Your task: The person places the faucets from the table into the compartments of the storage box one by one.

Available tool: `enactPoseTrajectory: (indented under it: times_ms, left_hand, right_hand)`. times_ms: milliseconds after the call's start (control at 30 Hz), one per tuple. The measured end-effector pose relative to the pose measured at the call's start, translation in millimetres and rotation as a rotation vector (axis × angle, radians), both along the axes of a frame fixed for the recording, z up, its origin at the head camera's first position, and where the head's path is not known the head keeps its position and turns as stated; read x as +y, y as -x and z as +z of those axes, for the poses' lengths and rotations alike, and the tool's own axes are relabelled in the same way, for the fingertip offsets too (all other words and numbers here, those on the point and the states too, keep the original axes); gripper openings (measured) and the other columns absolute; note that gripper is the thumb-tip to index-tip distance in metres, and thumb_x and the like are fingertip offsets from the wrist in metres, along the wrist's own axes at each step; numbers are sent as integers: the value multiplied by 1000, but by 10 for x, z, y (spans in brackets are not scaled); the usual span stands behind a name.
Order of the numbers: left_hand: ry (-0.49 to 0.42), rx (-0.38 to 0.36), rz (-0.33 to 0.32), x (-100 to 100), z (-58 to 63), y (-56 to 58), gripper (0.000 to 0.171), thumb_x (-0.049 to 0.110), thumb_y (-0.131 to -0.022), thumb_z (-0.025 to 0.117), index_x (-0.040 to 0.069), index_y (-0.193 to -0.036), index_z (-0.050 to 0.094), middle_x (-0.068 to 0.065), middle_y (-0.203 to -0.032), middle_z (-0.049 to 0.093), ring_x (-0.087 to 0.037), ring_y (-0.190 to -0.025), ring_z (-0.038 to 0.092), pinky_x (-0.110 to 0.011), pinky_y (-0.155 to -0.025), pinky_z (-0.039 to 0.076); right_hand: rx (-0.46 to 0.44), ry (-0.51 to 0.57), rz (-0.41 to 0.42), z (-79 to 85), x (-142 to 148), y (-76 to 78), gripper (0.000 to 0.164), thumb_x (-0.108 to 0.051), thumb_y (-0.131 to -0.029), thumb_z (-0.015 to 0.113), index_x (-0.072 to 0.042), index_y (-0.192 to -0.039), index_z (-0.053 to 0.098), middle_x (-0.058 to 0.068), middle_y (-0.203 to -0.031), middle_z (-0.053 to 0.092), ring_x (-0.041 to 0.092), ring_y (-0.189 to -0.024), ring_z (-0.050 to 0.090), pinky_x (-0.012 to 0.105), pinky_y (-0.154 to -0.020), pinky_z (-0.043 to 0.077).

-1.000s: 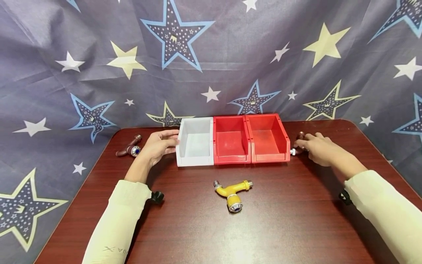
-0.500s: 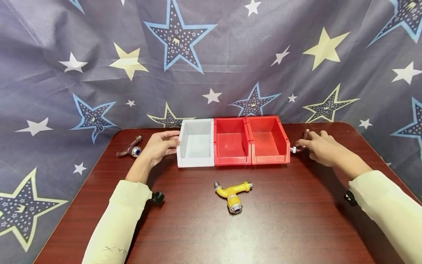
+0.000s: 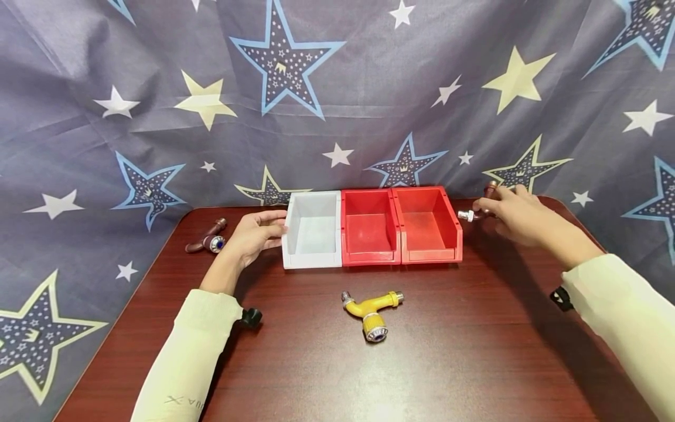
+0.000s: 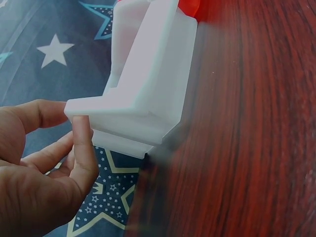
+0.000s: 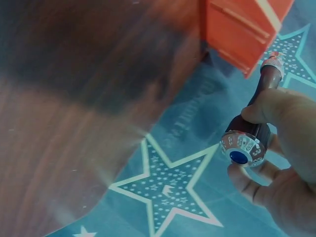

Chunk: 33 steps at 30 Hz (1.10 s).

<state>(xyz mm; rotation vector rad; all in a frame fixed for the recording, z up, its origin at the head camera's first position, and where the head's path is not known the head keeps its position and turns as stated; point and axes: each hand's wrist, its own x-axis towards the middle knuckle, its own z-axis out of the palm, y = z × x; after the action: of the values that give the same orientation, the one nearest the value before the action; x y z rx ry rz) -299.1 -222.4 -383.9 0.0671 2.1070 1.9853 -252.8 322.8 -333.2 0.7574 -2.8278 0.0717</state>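
Observation:
My right hand (image 3: 519,214) grips a dark brown tap (image 5: 261,91) with a silver threaded end and a blue-centred chrome knob. It hangs above the table, right of the orange-red bin (image 3: 428,225); fingers hide part of its body. My left hand (image 3: 253,237) rests its fingertips against the outer left side of the white bin (image 3: 316,228). In the left wrist view, thumb and fingers touch the edge of that bin from outside. Between the white and orange-red bins stands a red bin (image 3: 370,228). In front of them lies a yellow tap (image 3: 372,310).
A second brown tap (image 3: 208,237) lies at the table's far left corner, beyond my left hand. The three bins stand side by side near the back edge of the brown table (image 3: 453,363). A star-patterned cloth (image 3: 337,76) hangs right behind the table.
My right hand has lifted the brown tap off the table at the right and raised it. My left hand stays at the white bin; bins and yellow tap keep their places.

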Motion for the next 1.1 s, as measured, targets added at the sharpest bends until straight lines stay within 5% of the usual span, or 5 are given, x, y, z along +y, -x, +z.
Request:
enactPoseTrajectory:
  times_ms: [433,567,1100]
  left_hand:
    - [2,-5,8,-14,-23,11,54,-5,-94,61,-2,-147,50,-27,-138,55,-17,-102,66,-27,-80,60]
    - [3,-5,4,-12,-20,12,55,-4,-94,61,-3,-148,49,-27,-139,55,-17,-103,66,-28,-82,59]
    - [0,1,13,0,-24,1,54,-5,-94,61,-2,-146,50,-31,-142,52,-25,-111,64,-29,-81,60]
  right_hand:
    - [85,-41,113,262,-436,134,47,6,-79,70,-17,-120,67,22,-105,60,50,-89,51,59,-64,48]
    - [92,-78,162,252,-581,155,48,6,-78,70,-18,-120,68,19,-103,60,42,-80,48,50,-60,44]
    - [33,-179,244,82,-894,195,50,8,-82,72,-20,-124,72,11,-102,57,36,-88,47,44,-64,44]
